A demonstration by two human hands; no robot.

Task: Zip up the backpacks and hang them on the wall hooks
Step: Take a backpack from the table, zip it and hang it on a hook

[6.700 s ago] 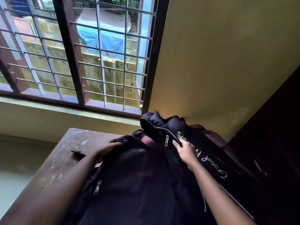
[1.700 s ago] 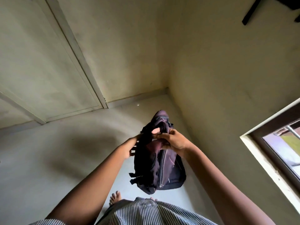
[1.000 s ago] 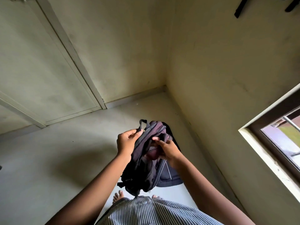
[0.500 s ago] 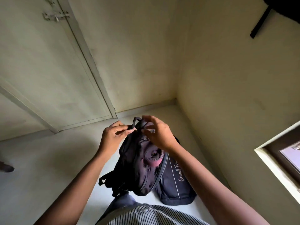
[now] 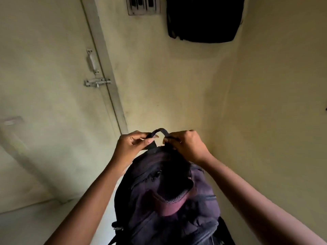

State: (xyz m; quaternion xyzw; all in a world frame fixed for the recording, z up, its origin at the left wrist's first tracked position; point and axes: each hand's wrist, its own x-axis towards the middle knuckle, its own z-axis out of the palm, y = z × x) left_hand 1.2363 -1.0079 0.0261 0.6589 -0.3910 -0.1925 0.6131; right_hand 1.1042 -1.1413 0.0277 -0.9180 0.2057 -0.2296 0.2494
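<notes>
**A:** One dark bag is hanging high on the wall. The backpack is dangling in the air below it, in front of the person.

**B:** Pointing which way?

**A:** Its long axis is running roughly upright, with the top toward the wall.

**B:** And the hands?

**A:** The left hand and right hand are each pinching one end of the loop, spreading it.

**B:** So the hanging step is going on. I'm guessing the loop is needing a lift onto a free hook, though none is showing.
</notes>
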